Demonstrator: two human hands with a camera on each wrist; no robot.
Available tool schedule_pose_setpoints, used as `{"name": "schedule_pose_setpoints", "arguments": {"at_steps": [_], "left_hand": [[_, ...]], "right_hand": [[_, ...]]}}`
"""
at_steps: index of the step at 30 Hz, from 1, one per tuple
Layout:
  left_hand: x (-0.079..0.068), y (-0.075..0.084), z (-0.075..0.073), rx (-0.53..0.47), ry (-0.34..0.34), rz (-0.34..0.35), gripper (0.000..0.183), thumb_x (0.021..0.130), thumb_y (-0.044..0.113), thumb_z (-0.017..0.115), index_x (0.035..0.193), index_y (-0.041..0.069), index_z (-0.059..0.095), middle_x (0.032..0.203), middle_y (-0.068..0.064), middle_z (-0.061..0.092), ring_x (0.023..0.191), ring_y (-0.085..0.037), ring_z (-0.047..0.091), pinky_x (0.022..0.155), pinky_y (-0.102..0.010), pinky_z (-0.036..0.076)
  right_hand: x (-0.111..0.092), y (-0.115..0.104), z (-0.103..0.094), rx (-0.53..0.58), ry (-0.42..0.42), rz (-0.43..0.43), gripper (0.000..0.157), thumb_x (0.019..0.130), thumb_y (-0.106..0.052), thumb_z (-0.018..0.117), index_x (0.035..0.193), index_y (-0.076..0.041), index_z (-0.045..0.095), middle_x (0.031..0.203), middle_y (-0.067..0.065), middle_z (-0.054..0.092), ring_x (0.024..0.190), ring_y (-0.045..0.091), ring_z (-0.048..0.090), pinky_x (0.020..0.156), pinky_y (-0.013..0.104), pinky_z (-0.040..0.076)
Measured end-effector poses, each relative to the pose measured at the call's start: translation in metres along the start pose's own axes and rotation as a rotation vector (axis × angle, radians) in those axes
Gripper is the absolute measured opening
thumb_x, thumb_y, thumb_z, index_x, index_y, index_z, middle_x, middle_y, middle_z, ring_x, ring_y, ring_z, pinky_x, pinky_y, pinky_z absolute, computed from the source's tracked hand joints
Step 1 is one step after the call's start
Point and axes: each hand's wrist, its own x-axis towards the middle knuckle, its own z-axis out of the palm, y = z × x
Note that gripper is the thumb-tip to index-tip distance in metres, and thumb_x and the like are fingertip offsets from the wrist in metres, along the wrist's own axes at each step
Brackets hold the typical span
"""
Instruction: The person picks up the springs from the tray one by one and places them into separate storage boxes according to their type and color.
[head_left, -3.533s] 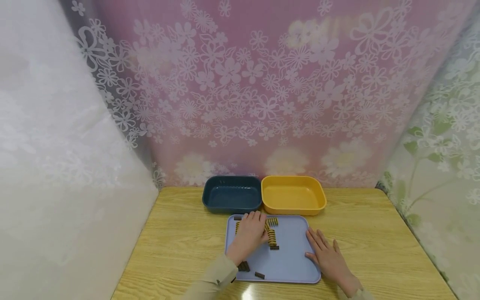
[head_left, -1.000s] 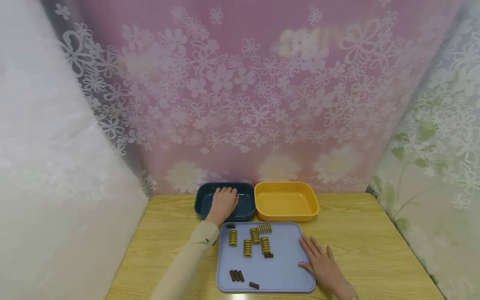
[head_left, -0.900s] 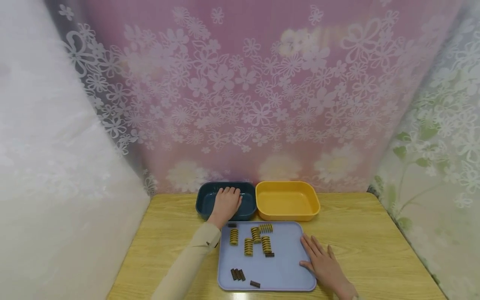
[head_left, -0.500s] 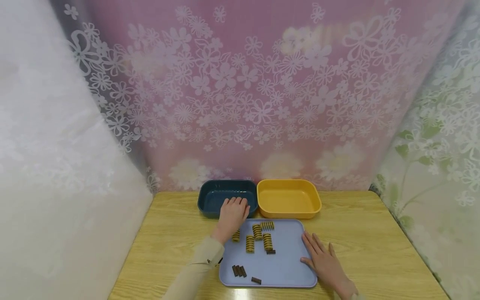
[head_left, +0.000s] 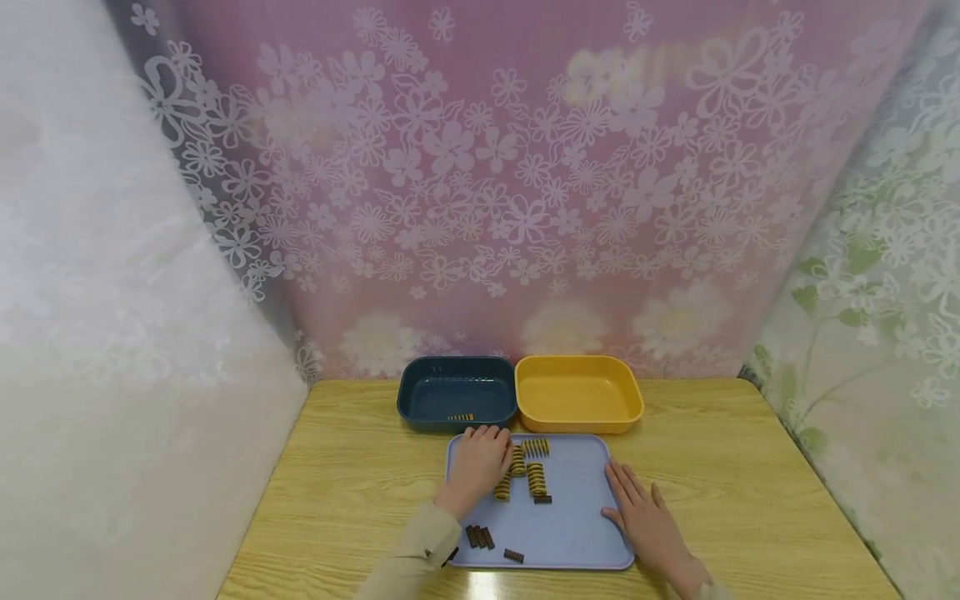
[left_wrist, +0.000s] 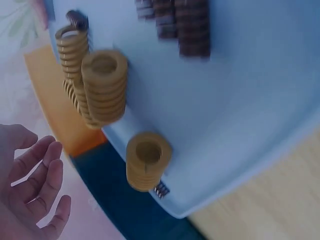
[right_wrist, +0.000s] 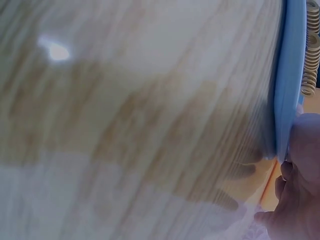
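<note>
- Left hand [head_left: 480, 464]: fingers loosely bent, half open, holding nothing; over the tray [head_left: 566, 533] toward its far-left corner;
- Right hand [head_left: 647, 521]: fingers nearly straight, resting on the tray's right edge, gripping nothing;
- Yellow springs [head_left: 536, 481]: four grouped toward the tray's far edge, one near its far-left corner; another lies inside the blue bin [head_left: 435, 392];
- Dark springs [head_left: 480, 537]: three abreast near the near-left corner; one by the near edge; one beside a yellow spring; one at the far-left corner;
- Yellow bin [head_left: 577, 392]: beside the blue bin, along the worktop's [head_left: 360, 492] far edge.
</note>
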Motion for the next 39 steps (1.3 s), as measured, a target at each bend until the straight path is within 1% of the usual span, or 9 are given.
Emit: {"name": "schedule_pose_setpoints", "arguments": {"at_steps": [3, 7, 12, 16, 21, 28, 32, 35, 39], "left_hand": [[-0.003, 0.007, 0.002, -0.028, -0.032, -0.001, 0.011, 0.097, 0.027, 0.068, 0.092, 0.017, 0.070, 0.084, 0.002, 0.068, 0.080, -0.017, 0.066, 0.072, -0.034, 0.051], [-0.007, 0.016, 0.003, -0.064, -0.040, 0.015, 0.009, 0.096, 0.025, 0.070, 0.091, 0.018, 0.070, 0.086, 0.002, 0.071, 0.082, -0.017, 0.068, 0.075, -0.036, 0.053], [-0.010, 0.023, 0.010, -0.037, -0.017, 0.054, 0.008, 0.093, 0.027, 0.073, 0.091, 0.020, 0.071, 0.087, 0.004, 0.070, 0.080, -0.015, 0.066, 0.069, -0.033, 0.050], [-0.012, 0.028, 0.015, -0.002, -0.030, 0.070, 0.010, 0.091, 0.030, 0.074, 0.093, 0.021, 0.071, 0.092, 0.005, 0.071, 0.084, -0.014, 0.067, 0.070, -0.032, 0.050], [-0.012, 0.035, 0.018, 0.005, -0.085, 0.087, 0.022, 0.092, 0.038, 0.073, 0.104, 0.021, 0.069, 0.101, 0.004, 0.069, 0.096, -0.015, 0.066, 0.076, -0.033, 0.050], [-0.010, 0.043, 0.019, -0.021, -0.186, 0.084, 0.040, 0.091, 0.050, 0.072, 0.119, 0.021, 0.067, 0.113, 0.002, 0.068, 0.106, -0.018, 0.064, 0.087, -0.036, 0.050], [-0.009, 0.047, 0.022, 0.017, -0.242, 0.079, 0.049, 0.090, 0.055, 0.070, 0.123, 0.019, 0.066, 0.117, 0.001, 0.067, 0.111, -0.020, 0.062, 0.091, -0.038, 0.050], [-0.008, 0.049, 0.023, 0.057, -0.260, 0.077, 0.056, 0.087, 0.059, 0.072, 0.124, 0.018, 0.066, 0.117, 0.000, 0.067, 0.111, -0.019, 0.062, 0.092, -0.038, 0.049], [-0.007, 0.051, 0.024, 0.107, -0.297, 0.076, 0.059, 0.086, 0.061, 0.073, 0.124, 0.017, 0.066, 0.117, 0.001, 0.066, 0.112, -0.018, 0.060, 0.094, -0.037, 0.048]], "right_hand": [[0.001, -0.002, -0.003, -0.003, -0.044, 0.026, 0.065, 0.097, -0.031, 0.066, 0.150, 0.000, 0.045, 0.158, 0.017, 0.040, 0.143, 0.040, 0.039, 0.106, 0.072, 0.031], [0.002, -0.002, -0.002, -0.013, -0.053, 0.040, 0.066, 0.097, -0.033, 0.066, 0.151, -0.001, 0.044, 0.158, 0.016, 0.040, 0.144, 0.039, 0.039, 0.106, 0.074, 0.029], [0.002, -0.001, -0.001, -0.007, -0.056, 0.052, 0.065, 0.097, -0.032, 0.066, 0.151, -0.002, 0.044, 0.158, 0.016, 0.040, 0.144, 0.040, 0.038, 0.105, 0.074, 0.029], [0.001, 0.001, 0.001, -0.001, -0.032, 0.044, 0.066, 0.096, -0.033, 0.067, 0.150, -0.002, 0.046, 0.157, 0.016, 0.042, 0.142, 0.040, 0.040, 0.104, 0.075, 0.030], [0.001, 0.002, 0.005, 0.017, 0.003, 0.028, 0.068, 0.095, -0.034, 0.067, 0.151, -0.003, 0.045, 0.157, 0.014, 0.043, 0.142, 0.039, 0.040, 0.102, 0.075, 0.030], [0.001, 0.000, 0.005, 0.002, -0.009, 0.031, 0.066, 0.095, -0.033, 0.068, 0.150, -0.003, 0.046, 0.157, 0.015, 0.043, 0.142, 0.040, 0.040, 0.103, 0.075, 0.030], [0.001, -0.002, 0.002, 0.011, -0.030, 0.044, 0.066, 0.096, -0.031, 0.068, 0.150, -0.002, 0.045, 0.158, 0.016, 0.041, 0.143, 0.041, 0.039, 0.104, 0.075, 0.029], [0.001, -0.002, 0.002, 0.011, -0.043, 0.052, 0.067, 0.096, -0.032, 0.067, 0.152, -0.003, 0.043, 0.159, 0.015, 0.040, 0.144, 0.041, 0.038, 0.105, 0.075, 0.028], [0.001, -0.002, 0.003, 0.010, -0.022, 0.041, 0.066, 0.096, -0.033, 0.067, 0.151, -0.003, 0.045, 0.157, 0.015, 0.042, 0.142, 0.041, 0.040, 0.104, 0.075, 0.029]]}}
